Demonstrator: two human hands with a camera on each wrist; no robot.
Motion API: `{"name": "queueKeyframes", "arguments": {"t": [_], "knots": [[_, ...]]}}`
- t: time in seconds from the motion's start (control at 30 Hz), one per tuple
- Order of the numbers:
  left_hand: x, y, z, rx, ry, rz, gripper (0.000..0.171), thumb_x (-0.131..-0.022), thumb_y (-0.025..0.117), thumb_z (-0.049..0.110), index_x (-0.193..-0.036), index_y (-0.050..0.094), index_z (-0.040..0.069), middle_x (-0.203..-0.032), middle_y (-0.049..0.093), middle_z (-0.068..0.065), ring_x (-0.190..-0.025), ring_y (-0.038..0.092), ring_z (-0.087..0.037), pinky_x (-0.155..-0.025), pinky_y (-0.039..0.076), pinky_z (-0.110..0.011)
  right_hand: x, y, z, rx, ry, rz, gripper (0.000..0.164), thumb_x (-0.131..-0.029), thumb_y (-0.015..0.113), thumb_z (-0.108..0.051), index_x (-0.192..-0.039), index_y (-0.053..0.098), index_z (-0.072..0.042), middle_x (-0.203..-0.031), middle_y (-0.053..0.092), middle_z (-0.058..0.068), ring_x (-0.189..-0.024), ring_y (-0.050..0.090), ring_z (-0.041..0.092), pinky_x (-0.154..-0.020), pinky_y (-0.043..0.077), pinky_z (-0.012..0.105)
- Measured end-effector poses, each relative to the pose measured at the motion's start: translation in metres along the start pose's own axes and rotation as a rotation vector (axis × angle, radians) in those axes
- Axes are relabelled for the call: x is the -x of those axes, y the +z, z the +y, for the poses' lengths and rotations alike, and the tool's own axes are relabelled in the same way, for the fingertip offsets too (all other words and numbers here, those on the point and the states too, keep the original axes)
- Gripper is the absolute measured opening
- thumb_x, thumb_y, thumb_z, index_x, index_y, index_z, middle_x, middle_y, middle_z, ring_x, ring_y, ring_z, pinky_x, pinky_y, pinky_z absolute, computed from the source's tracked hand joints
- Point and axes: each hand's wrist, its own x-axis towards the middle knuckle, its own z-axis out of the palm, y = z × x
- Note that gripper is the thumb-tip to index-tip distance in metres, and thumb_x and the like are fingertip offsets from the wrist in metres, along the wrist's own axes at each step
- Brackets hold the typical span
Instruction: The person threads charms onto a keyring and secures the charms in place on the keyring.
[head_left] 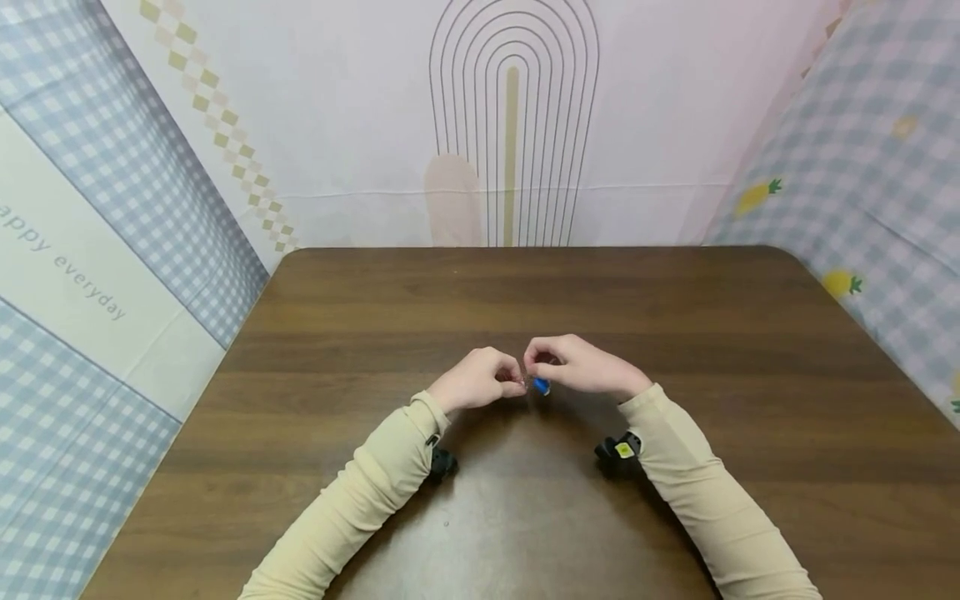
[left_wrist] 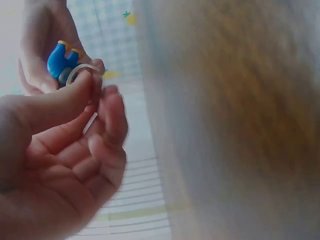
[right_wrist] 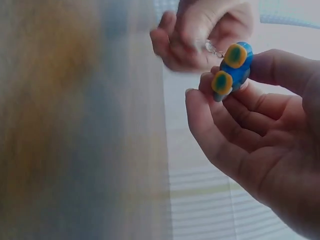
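Observation:
A keychain is stretched between the two hands over the table. Its small blue figure (right_wrist: 239, 72), with yellow-rimmed round ends that have green centres, is pinched between the right hand's (head_left: 581, 364) thumb and fingers. A short silver chain (right_wrist: 214, 50) runs from the figure toward the left hand (head_left: 480, 379). The left thumb and index finger pinch the metal split ring (left_wrist: 86, 65), partly covering it. In the head view the blue figure (head_left: 542, 386) shows just below the right fingertips, and the two hands almost meet.
The brown wooden table (head_left: 360, 300) spreads under both forearms. Black wrist cameras (head_left: 442, 464) hang under the cream sleeves (head_left: 360, 483). Behind the table hangs a white patterned cloth (head_left: 337, 125), with a blue checked cloth (head_left: 862, 167) at the right.

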Motion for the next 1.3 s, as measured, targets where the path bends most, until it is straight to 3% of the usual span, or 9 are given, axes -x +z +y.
{"name": "queueKeyframes", "arguments": {"t": [0.27, 0.33, 0.5, 0.6, 0.7, 0.8, 1.0, 1.1, 1.3], "knots": [[0.002, -0.007, 0.001, 0.029, 0.111, -0.120, 0.011, -0.088, 0.070, 0.016, -0.081, 0.070, 0.007, -0.074, 0.068, 0.000, -0.068, 0.052, -0.001, -0.067, 0.044, -0.015, 0.002, -0.004, -0.001, 0.082, -0.045, -0.015, 0.009, -0.094, 0.055, -0.008, -0.087, 0.060, -0.011, -0.079, 0.057, -0.003, -0.070, 0.053, 0.007, -0.065, 0.045, 0.021], [0.002, -0.010, -0.001, 0.139, 0.092, -0.090, 0.010, -0.088, 0.069, 0.013, -0.084, 0.070, 0.004, -0.078, 0.070, -0.003, -0.070, 0.054, 0.000, -0.069, 0.046, -0.015, 0.003, -0.006, -0.002, 0.064, -0.043, -0.021, 0.009, -0.095, 0.055, -0.008, -0.088, 0.060, -0.010, -0.078, 0.057, -0.003, -0.070, 0.054, 0.010, -0.065, 0.045, 0.022], [0.002, -0.013, -0.006, 0.599, -0.042, 0.099, 0.014, -0.088, 0.069, 0.007, -0.096, 0.070, -0.004, -0.081, 0.071, -0.001, -0.081, 0.065, -0.015, -0.081, 0.054, -0.029, 0.009, -0.012, -0.002, -0.018, 0.003, -0.014, 0.008, -0.096, 0.055, -0.009, -0.092, 0.059, -0.004, -0.074, 0.056, -0.002, -0.072, 0.057, 0.025, -0.066, 0.046, 0.023], [0.003, -0.012, -0.005, 0.704, -0.048, 0.154, 0.016, -0.087, 0.069, 0.005, -0.098, 0.070, -0.006, -0.080, 0.071, -0.001, -0.085, 0.068, -0.027, -0.085, 0.056, -0.039, 0.012, -0.015, -0.003, -0.024, 0.015, -0.001, 0.008, -0.096, 0.056, -0.010, -0.094, 0.060, -0.003, -0.074, 0.056, -0.001, -0.074, 0.057, 0.029, -0.067, 0.046, 0.023], [0.005, -0.011, -0.001, 0.553, -0.005, 0.150, 0.011, -0.086, 0.071, 0.007, -0.092, 0.073, -0.002, -0.079, 0.074, -0.008, -0.078, 0.068, -0.022, -0.077, 0.055, -0.030, 0.013, -0.018, -0.003, -0.003, 0.021, 0.019, 0.007, -0.096, 0.056, -0.011, -0.094, 0.060, -0.006, -0.072, 0.056, -0.001, -0.073, 0.058, 0.028, -0.065, 0.045, 0.023], [0.008, -0.012, 0.002, 0.279, 0.028, 0.097, 0.006, -0.085, 0.073, 0.011, -0.083, 0.075, 0.006, -0.078, 0.074, -0.007, -0.068, 0.061, -0.006, -0.066, 0.047, -0.018, 0.012, -0.019, -0.004, 0.018, 0.007, 0.037, 0.006, -0.096, 0.057, -0.010, -0.092, 0.060, -0.008, -0.073, 0.057, -0.001, -0.071, 0.058, 0.024, -0.064, 0.045, 0.023], [0.015, -0.018, -0.006, -0.140, -0.014, -0.034, 0.012, -0.080, 0.077, 0.013, -0.070, 0.071, 0.015, -0.069, 0.068, 0.006, -0.067, 0.055, -0.005, -0.067, 0.046, -0.021, -0.003, -0.004, 0.003, 0.251, -0.090, -0.029, 0.010, -0.091, 0.059, -0.005, -0.083, 0.061, -0.010, -0.077, 0.060, -0.001, -0.070, 0.052, 0.005, -0.066, 0.046, 0.021], [0.018, -0.016, -0.015, -0.235, -0.073, -0.084, 0.016, -0.076, 0.077, 0.009, -0.064, 0.068, 0.017, -0.066, 0.064, 0.007, -0.066, 0.054, -0.009, -0.069, 0.047, -0.025, -0.010, 0.010, 0.011, 0.350, -0.113, -0.127, 0.011, -0.090, 0.061, -0.006, -0.081, 0.062, -0.011, -0.078, 0.059, -0.003, -0.069, 0.050, 0.002, -0.067, 0.045, 0.019], [0.027, 0.000, -0.027, -0.244, -0.141, -0.117, 0.020, -0.074, 0.073, 0.003, -0.062, 0.065, 0.016, -0.067, 0.061, 0.006, -0.066, 0.053, -0.012, -0.067, 0.046, -0.026, 0.000, 0.030, 0.023, 0.292, -0.073, -0.205, 0.005, -0.089, 0.063, -0.007, -0.088, 0.066, -0.010, -0.086, 0.060, -0.002, -0.073, 0.053, 0.003, -0.069, 0.048, 0.020]]}}
